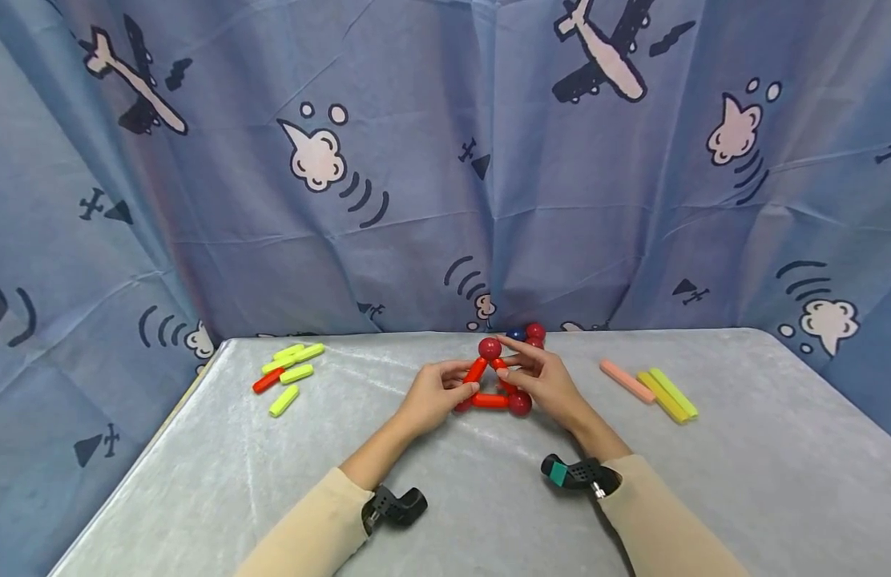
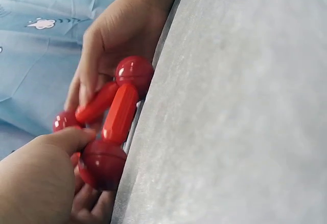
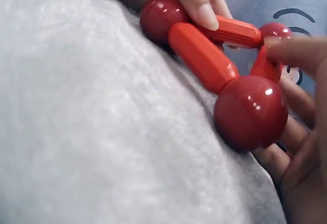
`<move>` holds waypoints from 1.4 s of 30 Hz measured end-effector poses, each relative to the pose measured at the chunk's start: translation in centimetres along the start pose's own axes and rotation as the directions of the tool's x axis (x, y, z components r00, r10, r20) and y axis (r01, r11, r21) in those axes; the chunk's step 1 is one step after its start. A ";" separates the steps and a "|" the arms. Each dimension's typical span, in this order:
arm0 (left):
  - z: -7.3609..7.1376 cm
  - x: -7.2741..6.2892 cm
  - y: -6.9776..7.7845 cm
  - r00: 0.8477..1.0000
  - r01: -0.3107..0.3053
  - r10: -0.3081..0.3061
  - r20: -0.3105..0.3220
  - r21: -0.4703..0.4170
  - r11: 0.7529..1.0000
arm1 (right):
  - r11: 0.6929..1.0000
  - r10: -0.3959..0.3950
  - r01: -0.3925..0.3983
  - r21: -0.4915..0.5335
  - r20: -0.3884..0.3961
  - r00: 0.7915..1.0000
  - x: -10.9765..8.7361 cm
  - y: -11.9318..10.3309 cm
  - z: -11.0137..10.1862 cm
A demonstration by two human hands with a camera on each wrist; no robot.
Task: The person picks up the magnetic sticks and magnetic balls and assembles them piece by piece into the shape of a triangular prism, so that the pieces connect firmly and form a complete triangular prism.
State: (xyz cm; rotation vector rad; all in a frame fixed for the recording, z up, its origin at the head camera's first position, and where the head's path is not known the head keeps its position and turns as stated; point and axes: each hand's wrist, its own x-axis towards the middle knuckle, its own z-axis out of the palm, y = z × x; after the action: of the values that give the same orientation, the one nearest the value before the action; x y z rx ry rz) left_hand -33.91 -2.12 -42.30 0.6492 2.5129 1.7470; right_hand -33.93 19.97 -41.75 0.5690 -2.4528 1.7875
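Note:
A triangle of three red rods and three dark red balls is between the two hands near the table's far side; its bottom rod spans two balls, and the top ball sits at the peak. My left hand pinches the triangle's left rod near the lower left ball. On the other side, my right hand pinches the right rod, above the lower right ball. Parts of the left ball and right rod are covered by fingers in the head view.
Several yellow-green rods and a red rod lie at the left. To the right are a salmon rod and two yellowish rods. Behind the right hand are red balls and a dark blue piece, before a hanging curtain.

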 end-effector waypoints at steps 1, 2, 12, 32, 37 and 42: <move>0.0 0.0 0.0 1.000 -0.004 0.005 -0.018 0.017 1.000 | 1.000 0.007 -0.008 -0.030 -0.009 1.000 0.1 0.0 0.1; -0.1 0.0 0.0 0.999 -0.002 0.003 -0.035 0.036 0.999 | 0.998 0.012 -0.013 -0.069 -0.020 1.000 0.2 0.1 0.1; -0.4 0.0 -0.2 0.996 0.019 -0.004 -0.094 0.166 0.986 | 0.930 -0.007 0.000 -0.367 -0.017 1.000 -0.1 -0.1 0.7; -20.9 -4.0 -1.4 0.933 0.355 -0.222 -0.283 0.634 0.687 | 0.909 -0.017 0.040 -0.415 0.058 0.998 0.1 -0.1 0.9; -21.4 -4.6 -2.1 0.930 0.363 -0.293 -0.223 0.686 0.631 | 0.905 -0.010 0.032 -0.424 0.053 0.999 0.2 0.0 0.9; -20.5 -4.2 -1.7 0.938 0.343 -0.269 -0.220 0.707 0.618 | 0.909 -0.006 0.027 -0.417 0.053 0.999 0.0 0.1 0.9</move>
State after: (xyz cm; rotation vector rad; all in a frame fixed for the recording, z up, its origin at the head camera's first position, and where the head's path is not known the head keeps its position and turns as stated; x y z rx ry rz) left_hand -35.62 -22.38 -37.08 0.0844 3.1236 0.5948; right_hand -33.83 19.10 -42.10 0.5948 -2.7342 1.1890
